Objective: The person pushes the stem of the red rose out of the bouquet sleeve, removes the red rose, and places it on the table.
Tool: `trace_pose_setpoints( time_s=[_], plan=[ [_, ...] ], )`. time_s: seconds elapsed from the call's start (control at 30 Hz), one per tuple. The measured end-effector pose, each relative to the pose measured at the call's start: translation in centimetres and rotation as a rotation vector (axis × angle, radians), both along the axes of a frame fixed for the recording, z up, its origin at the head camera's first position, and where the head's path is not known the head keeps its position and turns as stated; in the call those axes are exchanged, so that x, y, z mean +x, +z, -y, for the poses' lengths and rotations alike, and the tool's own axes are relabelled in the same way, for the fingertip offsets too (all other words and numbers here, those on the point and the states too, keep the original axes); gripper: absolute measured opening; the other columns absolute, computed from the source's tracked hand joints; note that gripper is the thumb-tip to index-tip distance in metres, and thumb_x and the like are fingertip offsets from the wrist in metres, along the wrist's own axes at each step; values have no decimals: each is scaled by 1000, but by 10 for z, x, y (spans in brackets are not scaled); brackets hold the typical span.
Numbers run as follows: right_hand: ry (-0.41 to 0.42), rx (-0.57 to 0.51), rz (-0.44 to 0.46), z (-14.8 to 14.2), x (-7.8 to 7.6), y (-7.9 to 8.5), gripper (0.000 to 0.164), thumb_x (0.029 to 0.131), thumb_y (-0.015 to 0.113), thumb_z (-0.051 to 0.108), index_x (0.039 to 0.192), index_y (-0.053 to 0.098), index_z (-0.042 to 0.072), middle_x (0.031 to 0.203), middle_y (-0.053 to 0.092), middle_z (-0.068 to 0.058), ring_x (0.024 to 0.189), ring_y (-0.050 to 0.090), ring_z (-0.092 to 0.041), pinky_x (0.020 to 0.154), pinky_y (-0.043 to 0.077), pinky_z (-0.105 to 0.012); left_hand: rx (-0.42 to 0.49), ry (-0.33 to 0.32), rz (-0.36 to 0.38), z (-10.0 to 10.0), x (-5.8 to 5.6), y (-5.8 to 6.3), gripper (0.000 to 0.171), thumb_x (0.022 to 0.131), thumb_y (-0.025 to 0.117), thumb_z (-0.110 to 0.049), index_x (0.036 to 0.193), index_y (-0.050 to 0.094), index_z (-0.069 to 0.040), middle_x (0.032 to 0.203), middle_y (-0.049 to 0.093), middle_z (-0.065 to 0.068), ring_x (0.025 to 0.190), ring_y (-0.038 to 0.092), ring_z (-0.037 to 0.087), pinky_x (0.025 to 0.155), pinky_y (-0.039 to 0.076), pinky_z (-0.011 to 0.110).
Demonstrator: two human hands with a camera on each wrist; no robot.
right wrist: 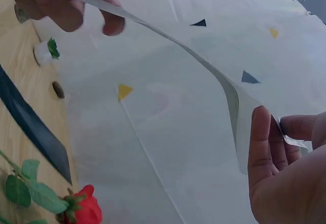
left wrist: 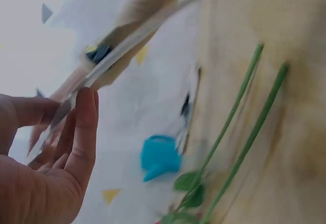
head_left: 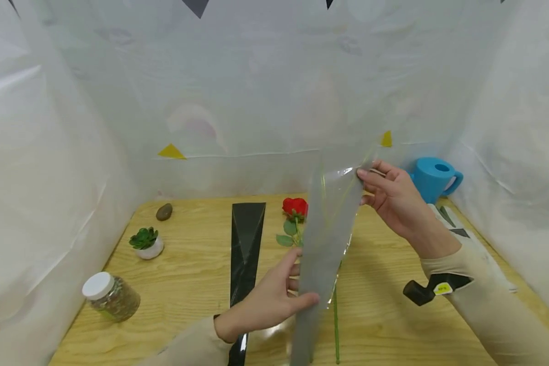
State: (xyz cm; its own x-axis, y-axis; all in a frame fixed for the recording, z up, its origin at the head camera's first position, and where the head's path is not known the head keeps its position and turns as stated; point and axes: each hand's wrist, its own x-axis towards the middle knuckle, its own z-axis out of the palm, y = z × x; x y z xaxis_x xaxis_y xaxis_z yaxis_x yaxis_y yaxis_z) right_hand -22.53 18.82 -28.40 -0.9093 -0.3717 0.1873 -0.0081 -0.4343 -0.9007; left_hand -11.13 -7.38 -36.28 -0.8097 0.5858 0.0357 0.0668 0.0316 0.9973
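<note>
A grey, glossy flower sleeve (head_left: 325,244) stands raised and tilted above the table, wide at the top and narrow below. My left hand (head_left: 274,295) holds its lower part between thumb and fingers. At the upper right edge, my right hand (head_left: 393,203) pinches the film by the wide end. In the right wrist view the sleeve (right wrist: 204,63) appears edge-on, its layers slightly parted near the right fingers. Behind it lies a red rose (head_left: 295,207), partly covered by the sleeve. Two green stems (left wrist: 249,135) show in the left wrist view.
A black flower sleeve (head_left: 247,239) lies left of the rose. Farther left are a stone (head_left: 164,212), a potted succulent (head_left: 148,244) and a white-lidded jar (head_left: 112,297). At right stand a blue watering can (head_left: 432,180) and flat white packaging (head_left: 478,249). White sheeting encloses the table.
</note>
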Motion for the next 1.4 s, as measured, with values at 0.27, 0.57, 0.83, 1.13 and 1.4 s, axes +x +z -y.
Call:
trace_pose_setpoints(
  time_s=[0.27,0.57,0.83,1.13,1.4],
  plan=[
    [-89,262,106,-26,-25,-23,20,99,62,16,117,58,8,98,68,-1,84,64,-14,67,52,-30,146,-65,246,-49,-4,-35,70,90,64,7,146,36,-21,113,63,5,83,70,19,54,56,33],
    [-132,514,205,-63,-58,-65,33,99,64,23,123,50,6,99,65,1,86,63,-15,71,53,-30,223,-66,441,-95,-5,-58,52,90,58,16,129,40,-12,102,63,12,78,69,35,58,58,41],
    [-207,760,172,-79,-72,-102,63,99,63,30,145,35,-3,108,60,-6,89,63,-16,76,55,-33,239,-13,582,-115,-11,-70,55,88,56,20,126,37,-15,97,63,19,77,67,36,60,58,45],
    [-242,937,116,-79,-87,-137,58,99,62,16,144,37,-10,94,68,-12,77,66,-17,68,57,-38,216,26,625,-121,-7,-78,62,86,58,17,135,29,-10,88,65,22,69,68,36,62,58,45],
    [-298,1129,-16,-74,-82,-142,56,97,60,8,141,35,-17,112,59,-38,81,68,-33,65,58,-42,183,7,638,-118,-4,-79,71,87,60,11,144,21,-7,89,68,23,76,69,43,61,58,42]
  ],
)
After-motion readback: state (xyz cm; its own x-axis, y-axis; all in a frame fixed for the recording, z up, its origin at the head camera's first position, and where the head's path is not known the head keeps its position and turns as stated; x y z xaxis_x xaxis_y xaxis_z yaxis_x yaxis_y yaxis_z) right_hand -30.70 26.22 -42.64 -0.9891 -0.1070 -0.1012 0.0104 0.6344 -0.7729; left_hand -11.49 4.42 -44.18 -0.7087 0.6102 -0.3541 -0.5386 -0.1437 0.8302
